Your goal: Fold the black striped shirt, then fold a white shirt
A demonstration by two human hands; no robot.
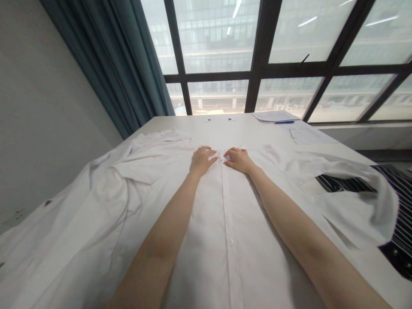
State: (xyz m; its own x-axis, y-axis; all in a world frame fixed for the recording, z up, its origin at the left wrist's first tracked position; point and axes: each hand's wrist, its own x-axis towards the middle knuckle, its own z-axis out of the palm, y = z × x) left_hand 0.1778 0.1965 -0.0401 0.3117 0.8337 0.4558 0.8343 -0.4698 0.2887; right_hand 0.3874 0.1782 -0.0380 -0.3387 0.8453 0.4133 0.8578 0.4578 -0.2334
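Note:
A white button-front shirt (206,240) lies spread over the table, its button placket (226,214) running away from me down the middle. At the far end of the placket, my left hand (202,160) rests on the cloth just left of the edge, thumb and fingers apart. My right hand (238,160) faces it from the other side, fingers curled, with a little shirt fabric bunched between thumb and forefinger. A small gap separates the two hands. One shirt button (231,242) shows on the placket closer to me.
Rumpled white cloth (116,184) lies to the left. At the right is a black-and-white striped garment (399,214), partly under a white sleeve (383,201). Papers (277,116) and a blue pen (284,122) lie at the table's (180,123) far right. Beyond are windows (219,38) and a curtain (119,51).

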